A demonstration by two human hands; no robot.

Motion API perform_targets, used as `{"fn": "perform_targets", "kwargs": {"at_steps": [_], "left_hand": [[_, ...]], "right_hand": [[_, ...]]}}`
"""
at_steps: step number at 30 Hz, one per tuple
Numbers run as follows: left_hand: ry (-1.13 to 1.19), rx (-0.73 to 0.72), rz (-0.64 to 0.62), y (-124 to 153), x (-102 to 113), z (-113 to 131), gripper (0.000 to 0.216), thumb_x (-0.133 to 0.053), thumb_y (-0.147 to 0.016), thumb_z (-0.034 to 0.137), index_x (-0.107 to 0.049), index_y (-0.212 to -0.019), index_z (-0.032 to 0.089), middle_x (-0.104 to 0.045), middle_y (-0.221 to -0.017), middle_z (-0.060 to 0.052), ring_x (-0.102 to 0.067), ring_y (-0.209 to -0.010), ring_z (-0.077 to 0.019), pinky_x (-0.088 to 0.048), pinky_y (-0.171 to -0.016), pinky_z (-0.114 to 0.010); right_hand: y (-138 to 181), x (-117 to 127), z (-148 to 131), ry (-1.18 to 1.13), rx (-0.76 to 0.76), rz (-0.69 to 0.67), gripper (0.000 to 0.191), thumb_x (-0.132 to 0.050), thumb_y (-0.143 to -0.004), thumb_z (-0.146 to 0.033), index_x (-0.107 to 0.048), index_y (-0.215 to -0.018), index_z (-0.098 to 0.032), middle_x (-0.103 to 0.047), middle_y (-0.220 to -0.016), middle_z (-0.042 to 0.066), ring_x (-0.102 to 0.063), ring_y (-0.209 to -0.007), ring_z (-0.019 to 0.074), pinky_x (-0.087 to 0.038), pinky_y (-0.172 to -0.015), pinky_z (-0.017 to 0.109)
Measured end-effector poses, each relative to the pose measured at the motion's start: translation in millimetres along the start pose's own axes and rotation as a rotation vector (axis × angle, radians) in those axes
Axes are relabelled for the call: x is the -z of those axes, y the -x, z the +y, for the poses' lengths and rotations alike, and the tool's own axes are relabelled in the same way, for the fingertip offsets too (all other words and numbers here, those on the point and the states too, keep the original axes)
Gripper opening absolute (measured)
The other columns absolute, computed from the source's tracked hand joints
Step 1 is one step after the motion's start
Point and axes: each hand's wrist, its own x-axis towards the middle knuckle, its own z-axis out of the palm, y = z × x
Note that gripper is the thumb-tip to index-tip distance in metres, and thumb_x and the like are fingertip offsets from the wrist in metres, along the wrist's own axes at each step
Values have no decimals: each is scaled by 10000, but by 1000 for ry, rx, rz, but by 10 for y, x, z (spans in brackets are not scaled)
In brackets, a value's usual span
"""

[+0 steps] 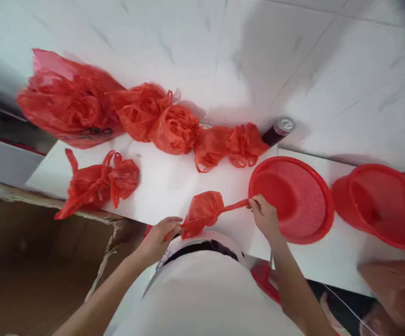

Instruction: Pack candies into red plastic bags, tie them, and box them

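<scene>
Both arms reach forward over the tabletop (167,186): left hand (160,235) and right hand (264,215) each pinch an end of the red bag (204,210), fingers closed, stretching it between them.

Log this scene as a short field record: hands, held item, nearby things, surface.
left hand: pinches one end of the small red plastic bag
right hand: pulls the bag's twisted handle taut
nearby: red mesh colander beside right hand; red basin; dark can
other bags: tied red bags along the wall
surface: white table
</scene>
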Motion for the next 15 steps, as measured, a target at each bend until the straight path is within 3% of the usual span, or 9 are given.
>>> {"fn": "perform_targets", "kwargs": {"at_steps": [3, 6, 10, 15], "left_hand": [[78, -47, 5, -53, -29, 59, 373, -360, -985, 410, -636, -853, 196, -643, -1120, -87, -612, -1045, -206, -452, -955, -327], [169, -165, 73, -163, -127, 111, 380, -348, -992, 405, -612, -825, 187, -605, -1193, -108, -565, -1135, -216, -437, -991, -339], [170, -249, 222, -421, -400, 63, 397, -323, -994, 419, -615, -854, 191, -516, -1315, -120, -438, -1303, -231, -407, -1053, -355], [45, -121, 389, -861, -721, -242, 360, -311, -995, 412, -596, -917, 205, -548, -1216, -92, -562, -1106, -191, -439, -996, -360]], "right_hand": [[-68, -97, -71, -167, -84, 94, 308, -436, -950, -494, -510, -843, -214, -634, -731, 10, -630, -676, 159, -492, -636, 271], [-91, -223, -202, -218, -114, 157, 317, -380, -970, -503, -471, -877, -214, -645, -814, 26, -638, -715, 156, -489, -623, 258], [-23, -550, -395, 10, -10, 35, 323, -262, -1016, -448, -476, -943, -218, -654, -890, 28, -614, -770, 148, -451, -654, 247], [21, -1155, -373, 193, 90, -81, 327, -281, -1016, -364, -537, -904, -193, -646, -799, 47, -586, -755, 186, -395, -675, 276]]}}
